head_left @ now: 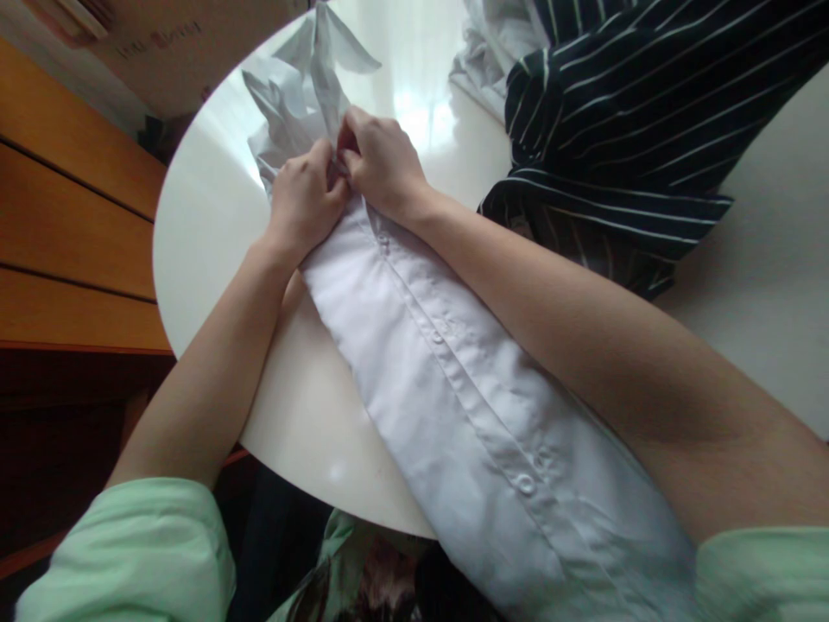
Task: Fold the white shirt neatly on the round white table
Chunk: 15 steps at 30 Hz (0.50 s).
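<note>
A white button-up shirt (401,337), folded into a long strip, runs from the far side of the round table down over its near edge. Several buttons show along its placket. My left hand (304,194) and my right hand (382,160) are close together near the collar end. Both have their fingers pinched on the shirt's fabric, with the fingertips partly hidden. Beyond them the shirt's loose end stands up in crumpled points. My right forearm lies along the strip's right side.
The round white table (207,216) has a shiny top. On its right lies a black garment with white stripes (622,121), beside a crumpled pale cloth (483,52). Wooden drawers (71,225) stand at the left, and a cardboard box (168,43) is behind the table.
</note>
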{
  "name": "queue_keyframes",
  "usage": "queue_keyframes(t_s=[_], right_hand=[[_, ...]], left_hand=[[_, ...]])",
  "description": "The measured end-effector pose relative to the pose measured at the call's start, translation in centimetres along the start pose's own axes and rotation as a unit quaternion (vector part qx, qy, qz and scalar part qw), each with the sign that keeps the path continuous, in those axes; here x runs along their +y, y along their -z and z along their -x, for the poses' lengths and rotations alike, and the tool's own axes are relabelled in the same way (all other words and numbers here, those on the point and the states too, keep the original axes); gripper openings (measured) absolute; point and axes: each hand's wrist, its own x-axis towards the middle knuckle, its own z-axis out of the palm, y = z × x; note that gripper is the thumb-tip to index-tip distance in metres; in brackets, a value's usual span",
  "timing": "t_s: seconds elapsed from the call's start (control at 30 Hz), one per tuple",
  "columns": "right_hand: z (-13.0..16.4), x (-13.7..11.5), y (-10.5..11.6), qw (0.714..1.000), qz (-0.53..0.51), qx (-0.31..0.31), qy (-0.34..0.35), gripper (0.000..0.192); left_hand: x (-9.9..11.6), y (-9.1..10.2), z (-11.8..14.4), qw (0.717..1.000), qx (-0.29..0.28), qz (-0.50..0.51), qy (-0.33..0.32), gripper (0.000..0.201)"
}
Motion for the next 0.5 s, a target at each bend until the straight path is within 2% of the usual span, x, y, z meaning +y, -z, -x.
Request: queue_keyframes(t_s=[0.27,0.5], right_hand=[[0.07,0.0,0.07,1.0,0.001,-0.005,0.007,0.026],[-0.07,0.05,0.06,1.0,-0.005,-0.017,0.005,0.027]], left_hand=[[-0.04,0.09,0.01,0.999,-0.016,-0.048,-0.009,0.013],[0.24,0.41,0.05,0.999,-0.032,-0.031,0.01,0.016]])
